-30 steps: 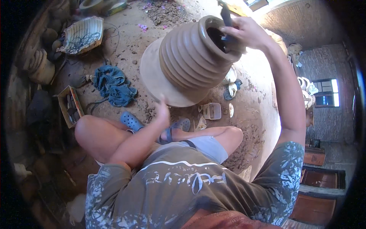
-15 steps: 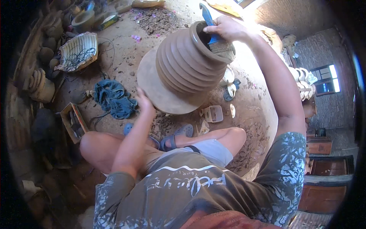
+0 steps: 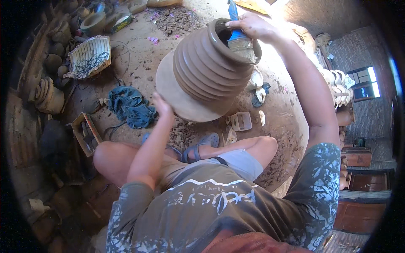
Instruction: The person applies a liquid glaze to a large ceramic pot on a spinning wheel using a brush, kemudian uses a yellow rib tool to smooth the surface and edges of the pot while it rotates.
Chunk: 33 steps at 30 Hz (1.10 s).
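Note:
A ribbed brown clay pot [image 3: 211,69] stands on a round wheel plate [image 3: 168,82] in front of me. My right hand [image 3: 255,28] is closed on a wide paintbrush [image 3: 241,45] with a blue handle, at the pot's mouth. Its pale bristles lie across the near right part of the rim, while the handle points up and away. At the plate's left near edge, my left hand [image 3: 163,106] rests with its fingers extended, holding nothing; some of its fingers are hard to make out.
A clear plastic tub [image 3: 241,121] sits on the floor near my knee. Left of the wheel are a dark blue cloth [image 3: 128,105], an open box [image 3: 85,134] and a ribbed pale basket-like container [image 3: 89,57]. Clay scraps [image 3: 175,21] lie behind the pot.
The brush has turned more upright, and its bristles show more fully at the rim. My left hand stays at the plate's edge. The whole view has shifted slightly.

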Available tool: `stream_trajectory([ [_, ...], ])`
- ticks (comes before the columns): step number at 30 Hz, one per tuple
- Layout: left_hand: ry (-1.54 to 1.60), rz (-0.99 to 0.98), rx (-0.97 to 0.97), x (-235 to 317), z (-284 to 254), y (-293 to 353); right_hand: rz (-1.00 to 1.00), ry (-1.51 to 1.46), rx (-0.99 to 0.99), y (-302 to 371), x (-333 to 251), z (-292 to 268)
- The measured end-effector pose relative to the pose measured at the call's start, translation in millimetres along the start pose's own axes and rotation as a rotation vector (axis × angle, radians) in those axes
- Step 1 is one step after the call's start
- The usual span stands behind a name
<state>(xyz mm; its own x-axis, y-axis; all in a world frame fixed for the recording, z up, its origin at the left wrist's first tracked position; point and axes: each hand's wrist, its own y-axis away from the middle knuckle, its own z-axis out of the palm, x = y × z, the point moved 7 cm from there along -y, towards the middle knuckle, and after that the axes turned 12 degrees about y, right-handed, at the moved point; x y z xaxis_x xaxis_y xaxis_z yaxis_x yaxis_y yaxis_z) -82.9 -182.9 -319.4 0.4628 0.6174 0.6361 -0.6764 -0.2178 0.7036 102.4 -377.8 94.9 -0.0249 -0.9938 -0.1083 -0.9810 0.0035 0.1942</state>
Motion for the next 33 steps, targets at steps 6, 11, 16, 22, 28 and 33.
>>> stream_trajectory([
  [6, -0.512, -0.495, -0.709, -129.0, 5.6, 56.3, 0.080, -0.168, 0.029, -4.8, 9.7, 4.6],
  [11, 0.341, 0.042, -0.262, 35.5, 18.2, -13.4, 0.131, -0.262, 0.077, 8.8, 28.4, 7.7],
  [16, -0.073, 0.035, 0.021, -6.1, -1.7, 5.5, 0.073, -0.272, 0.185, 16.2, 12.0, -2.2],
  [22, -0.219, -0.291, -0.434, -93.9, 8.4, 52.8, 0.078, -0.400, 0.223, 2.2, 35.2, 6.7],
  [28, 0.137, 0.004, -0.176, 43.0, 24.8, -23.4, 0.101, -0.407, 0.226, 20.5, 25.7, 10.1],
  [33, -0.568, 0.086, -0.902, -147.4, 10.1, -1.4, -0.036, -0.460, 0.314, -2.6, -6.5, -7.0],
])
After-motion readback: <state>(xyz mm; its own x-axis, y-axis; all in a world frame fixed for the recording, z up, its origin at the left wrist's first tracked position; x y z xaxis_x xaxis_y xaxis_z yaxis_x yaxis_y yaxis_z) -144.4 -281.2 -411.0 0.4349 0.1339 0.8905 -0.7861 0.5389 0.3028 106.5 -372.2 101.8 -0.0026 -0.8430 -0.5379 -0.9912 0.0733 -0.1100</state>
